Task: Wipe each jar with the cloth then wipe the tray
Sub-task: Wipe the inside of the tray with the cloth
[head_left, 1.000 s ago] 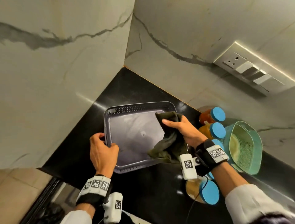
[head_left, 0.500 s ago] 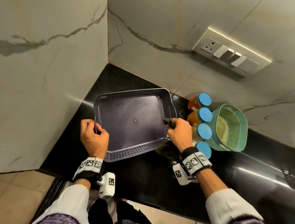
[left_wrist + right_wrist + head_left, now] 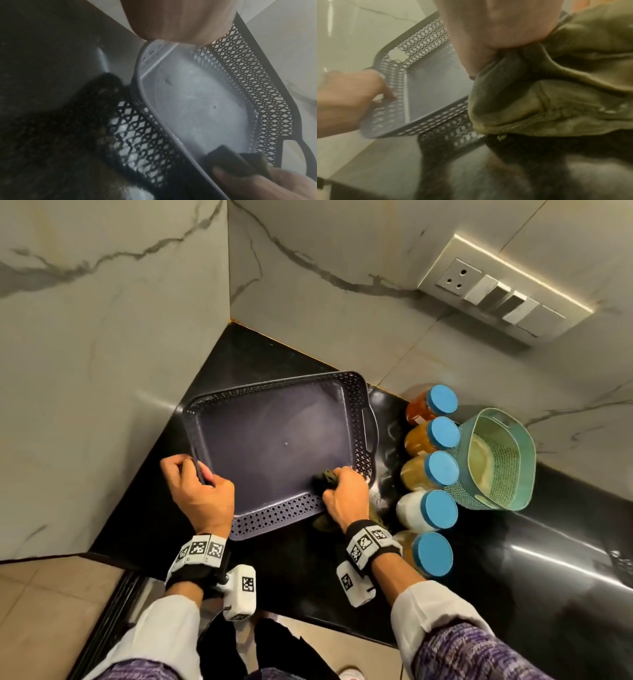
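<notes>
Now the purple tray (image 3: pixel 274 440) sits between the two hands on the black counter (image 3: pixel 513 594), in the corner where two marble walls (image 3: pixel 102 354) meet. The left hand (image 3: pixel 202 494) curls round the tray's near-left rim. The right hand (image 3: pixel 346 498) grips the olive cloth (image 3: pixel 325 477) over the near-right corner of the rim; cloth hangs outside the wall too, possibly touching the counter, though the wrist view is blurred. Just beyond the right hand stands a row of five blue-lidded jars (image 3: pixel 430 469), close beside the tray's right edge, then a green basket (image 3: pixel 496 460). Open counter lies further right.
</notes>
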`<act>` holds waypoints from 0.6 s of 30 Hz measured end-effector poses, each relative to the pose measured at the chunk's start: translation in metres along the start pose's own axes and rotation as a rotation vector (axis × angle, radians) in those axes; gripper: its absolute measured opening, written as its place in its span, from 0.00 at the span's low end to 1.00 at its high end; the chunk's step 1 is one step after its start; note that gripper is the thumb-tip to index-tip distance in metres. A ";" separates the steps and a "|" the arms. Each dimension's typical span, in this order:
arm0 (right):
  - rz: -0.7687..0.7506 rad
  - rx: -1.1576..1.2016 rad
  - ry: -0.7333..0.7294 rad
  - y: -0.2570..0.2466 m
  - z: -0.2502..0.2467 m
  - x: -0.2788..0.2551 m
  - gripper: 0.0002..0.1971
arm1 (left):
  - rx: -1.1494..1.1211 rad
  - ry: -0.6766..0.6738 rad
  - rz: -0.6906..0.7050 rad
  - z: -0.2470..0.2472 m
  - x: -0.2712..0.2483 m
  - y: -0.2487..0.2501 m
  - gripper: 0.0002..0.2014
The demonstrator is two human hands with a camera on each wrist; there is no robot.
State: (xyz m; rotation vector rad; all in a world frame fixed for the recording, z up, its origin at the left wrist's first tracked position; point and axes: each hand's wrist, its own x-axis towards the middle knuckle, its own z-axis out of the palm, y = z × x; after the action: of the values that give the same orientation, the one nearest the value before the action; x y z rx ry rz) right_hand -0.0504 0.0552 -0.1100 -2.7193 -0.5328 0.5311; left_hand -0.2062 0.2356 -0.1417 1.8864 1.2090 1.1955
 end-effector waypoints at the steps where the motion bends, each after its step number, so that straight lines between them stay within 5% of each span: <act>1: -0.013 0.026 -0.001 -0.008 0.004 -0.006 0.06 | 0.005 0.010 0.020 -0.001 0.002 0.002 0.08; 5: -0.077 0.152 -0.091 -0.054 0.036 -0.044 0.11 | 0.035 -0.013 0.071 -0.004 0.009 0.003 0.08; 10: -0.259 -0.094 -0.131 -0.044 0.037 -0.045 0.08 | 0.053 -0.111 0.131 -0.010 -0.005 -0.004 0.08; 15: -0.078 -0.202 0.011 0.028 -0.012 0.007 0.06 | 0.069 -0.105 0.102 -0.009 -0.012 -0.002 0.08; 18: -0.069 -0.156 0.033 0.029 -0.004 0.007 0.06 | 0.053 -0.051 0.035 -0.006 -0.015 0.001 0.07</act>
State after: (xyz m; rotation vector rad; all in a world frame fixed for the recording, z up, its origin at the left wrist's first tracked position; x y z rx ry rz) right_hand -0.0342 0.0319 -0.1189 -2.8385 -0.6828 0.4432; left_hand -0.2135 0.2217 -0.1436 1.9728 1.1959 1.1361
